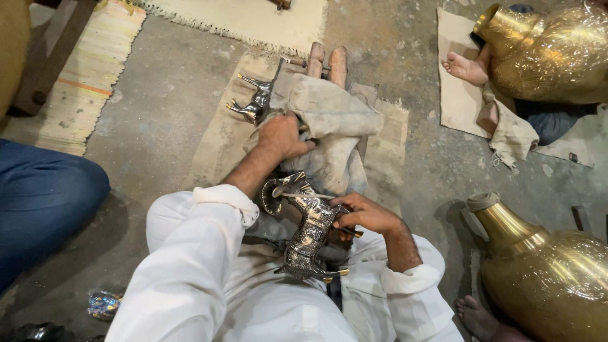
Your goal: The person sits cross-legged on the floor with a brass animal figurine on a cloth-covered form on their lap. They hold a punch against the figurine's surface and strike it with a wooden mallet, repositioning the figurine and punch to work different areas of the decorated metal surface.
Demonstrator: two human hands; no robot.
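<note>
A silver metal horse figurine (309, 231) with engraved patterns lies on my lap. My right hand (370, 215) grips its back and also holds a thin tool whose tip points at the horse's neck. My left hand (282, 136) reaches forward and presses on a dirty grey cloth (332, 117) draped over my legs. A second silver horse figurine (254, 104) lies just left of that cloth, partly under it, legs pointing away. My toes (326, 61) stick out past the cloth.
A large brass vase (548, 278) stands at the lower right, another brass vessel (557, 54) at the upper right with another person's bare foot (465, 66) beside it. A person's blue-clad knee (41, 196) is at left. Burlap mats cover the concrete floor.
</note>
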